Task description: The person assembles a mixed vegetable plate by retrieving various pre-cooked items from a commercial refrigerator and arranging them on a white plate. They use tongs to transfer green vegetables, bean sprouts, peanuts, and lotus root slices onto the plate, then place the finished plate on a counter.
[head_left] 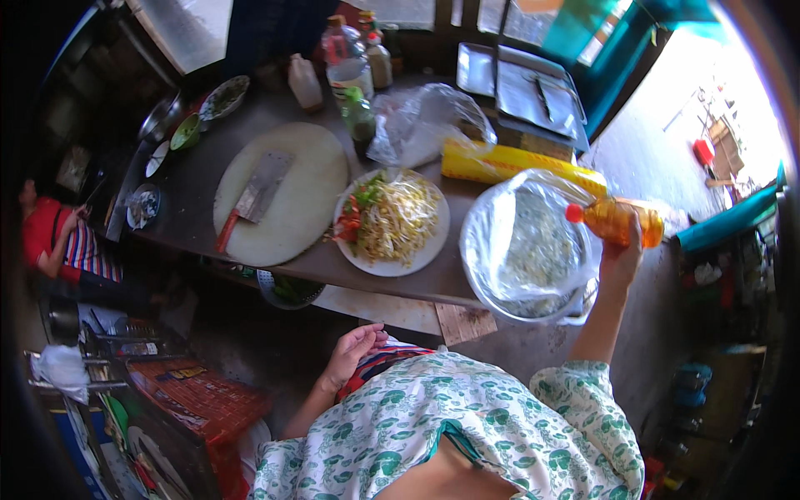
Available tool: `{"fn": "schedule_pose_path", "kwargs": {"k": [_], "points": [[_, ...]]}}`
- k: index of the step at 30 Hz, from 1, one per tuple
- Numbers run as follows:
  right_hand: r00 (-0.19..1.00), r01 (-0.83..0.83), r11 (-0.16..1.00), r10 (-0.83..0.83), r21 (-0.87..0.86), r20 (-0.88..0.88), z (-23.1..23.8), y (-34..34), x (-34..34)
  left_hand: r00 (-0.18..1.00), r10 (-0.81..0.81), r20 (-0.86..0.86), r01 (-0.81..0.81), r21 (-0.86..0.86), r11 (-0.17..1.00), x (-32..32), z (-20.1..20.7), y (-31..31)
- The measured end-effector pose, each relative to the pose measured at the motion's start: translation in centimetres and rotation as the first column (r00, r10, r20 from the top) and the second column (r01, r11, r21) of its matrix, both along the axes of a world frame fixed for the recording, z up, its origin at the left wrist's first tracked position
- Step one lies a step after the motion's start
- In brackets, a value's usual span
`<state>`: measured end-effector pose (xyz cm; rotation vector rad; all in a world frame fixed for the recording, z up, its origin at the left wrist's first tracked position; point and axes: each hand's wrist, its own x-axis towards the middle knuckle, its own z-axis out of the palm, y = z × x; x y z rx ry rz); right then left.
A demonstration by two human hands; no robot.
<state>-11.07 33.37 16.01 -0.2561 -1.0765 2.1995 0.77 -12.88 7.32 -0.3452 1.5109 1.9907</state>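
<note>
My right hand [623,258] is wrapped round a clear bottle [625,218] of orange liquid. The bottle lies nearly level in the air, its red cap pointing left over the rim of a round bowl [471,250] lined with clear plastic. Pale, stringy food [537,237] shows under the film. Low in front of my waist, my left hand [358,352] is loosely closed, with nothing seen in it. Left of the bowl, a white plate [442,237] carries bean sprouts [400,221], with red and green pieces at one side. A cleaver [265,185] rests on a round chopping board [312,158].
Several bottles [346,62] and a crumpled plastic bag [425,121] stand behind the plate. A long yellow box [517,167] lies behind the bowl, near metal trays [533,92]. Small bowls [185,132] sit at the counter's left end. Another person [62,242] in red is far left.
</note>
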Motion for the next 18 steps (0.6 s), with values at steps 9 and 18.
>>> {"fn": "schedule_pose_path", "kwargs": {"k": [9,18], "points": [[0.729,-0.659,0.598,0.657,-0.456,-0.193,2.1,-22.0,-10.4,0.863,0.458,0.213,-0.466,-0.012,0.885,-7.5,-4.1,-12.5],[0.474,-0.351,0.015,0.865,-0.936,-0.164,-2.3,-50.8,-29.5,0.686,0.685,0.243,-0.698,-0.044,0.715,-13.9,-7.2,-20.9]]}}
